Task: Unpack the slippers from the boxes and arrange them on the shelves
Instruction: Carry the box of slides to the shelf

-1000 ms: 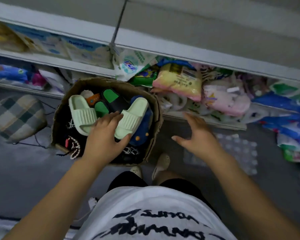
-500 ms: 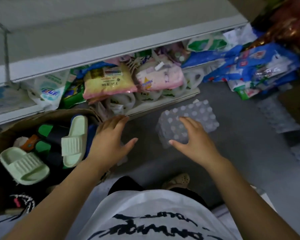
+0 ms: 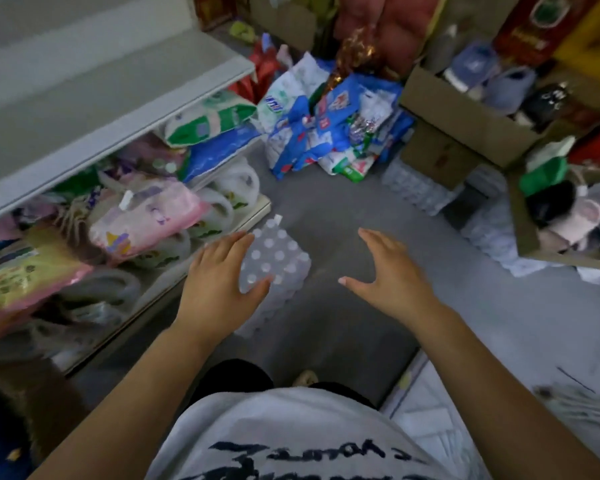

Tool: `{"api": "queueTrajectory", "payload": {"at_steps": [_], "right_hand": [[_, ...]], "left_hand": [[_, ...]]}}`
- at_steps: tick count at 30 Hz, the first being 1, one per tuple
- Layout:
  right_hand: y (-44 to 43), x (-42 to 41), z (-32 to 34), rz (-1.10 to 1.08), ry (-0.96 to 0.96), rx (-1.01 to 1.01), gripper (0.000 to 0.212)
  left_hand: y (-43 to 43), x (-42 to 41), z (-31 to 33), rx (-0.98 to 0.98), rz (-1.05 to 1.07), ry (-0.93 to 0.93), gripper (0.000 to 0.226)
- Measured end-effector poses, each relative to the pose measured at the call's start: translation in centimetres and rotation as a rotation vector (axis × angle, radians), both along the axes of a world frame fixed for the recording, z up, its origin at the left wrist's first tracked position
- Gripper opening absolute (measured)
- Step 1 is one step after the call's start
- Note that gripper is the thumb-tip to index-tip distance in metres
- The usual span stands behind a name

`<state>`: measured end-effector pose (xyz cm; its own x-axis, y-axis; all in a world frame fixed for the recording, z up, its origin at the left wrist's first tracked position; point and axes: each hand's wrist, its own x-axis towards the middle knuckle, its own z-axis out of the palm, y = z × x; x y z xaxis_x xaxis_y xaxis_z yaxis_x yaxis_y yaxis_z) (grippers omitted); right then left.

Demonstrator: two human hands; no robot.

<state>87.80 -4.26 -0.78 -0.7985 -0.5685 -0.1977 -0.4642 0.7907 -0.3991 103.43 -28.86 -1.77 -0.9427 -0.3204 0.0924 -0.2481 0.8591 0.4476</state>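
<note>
Grey floor (image 3: 326, 202), stocked shelf (image 3: 101, 81) at left. Fluffy pink and black slippers (image 3: 565, 213) sit in a cardboard box (image 3: 523, 233) at the right edge, blurred and cut off. Left hand (image 3: 219, 282) and right hand (image 3: 392, 271) hover centre, fingers spread, empty.

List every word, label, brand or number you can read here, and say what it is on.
No text can be read for certain.
T-shirt: black brush lettering, upside down to the camera, not legible.
White and blue pack: blue logo, too blurred.
Pink pack: print too blurred.
Yellow pack: small print, too blurred.
Red box: oval emblem, too blurred.
</note>
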Motion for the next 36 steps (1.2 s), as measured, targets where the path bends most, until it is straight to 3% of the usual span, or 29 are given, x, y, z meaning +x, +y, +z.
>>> {"api": "queueTrajectory", "payload": {"at_steps": [8, 16, 22, 31, 36], "right_hand": [[8.2, -5.8, -1.0, -0.237, -0.071, -0.003, 0.095], [15.1, -16.9, -0.2, -0.507, 0.009, 0.112, 0.096], [16.6, -24.4, 0.4, -0.670, 0.025, 0.077, 0.090], [22.2, -33.1, -0.8, -0.765, -0.006, 0.088, 0.093], [28.0, -38.6, -0.5, -0.752, 0.011, 0.103, 0.092]], "left_hand": [[5.1, -14.0, -0.8, -0.006, -0.259, -0.077, 0.079], [10.3, -33.2, -0.6, -0.029, -0.523, -0.076, 0.086], [13.2, -46.3, 1.2, -0.042, -0.711, -0.038, 0.081], [19.8, -57.3, -0.2, -0.036, -0.794, -0.124, 0.087], [25.6, -62.4, -0.5, -0.015, -0.783, -0.084, 0.088]]}}
